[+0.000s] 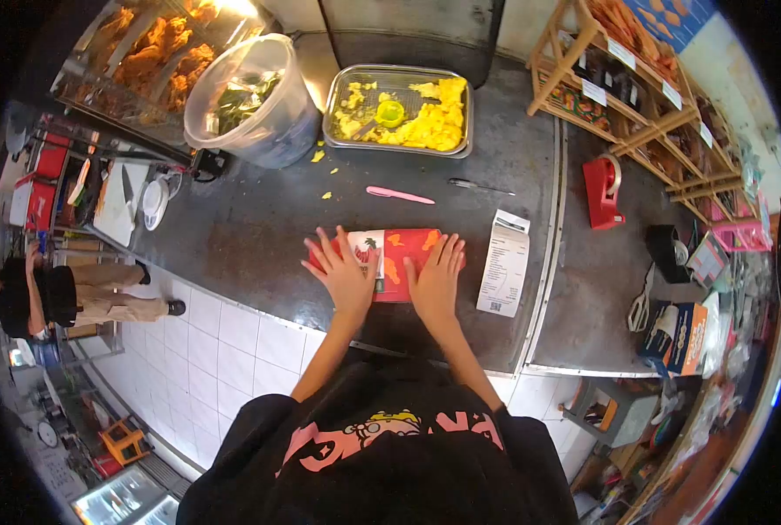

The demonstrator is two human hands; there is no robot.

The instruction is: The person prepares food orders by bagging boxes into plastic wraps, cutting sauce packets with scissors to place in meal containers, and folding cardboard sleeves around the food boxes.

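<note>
A red packet [396,265] with orange shapes and a white panel lies flat on the dark counter [259,236] in front of me. My left hand [346,273] rests on its left part, fingers spread. On its right end lies my right hand [436,278], fingers stretched out and thumb apart. Beyond the packet is a pink pen [400,195], with a dark pen [482,186] farther right. A long printed receipt [502,267] lies to the right of my right hand.
A metal tray [331,131] of yellow food and a clear bucket [276,131] stand at the back. A red tape dispenser [602,194] and wooden rack [661,122] are at right. A knife [129,188] lies at left; another person [101,293] stands beyond.
</note>
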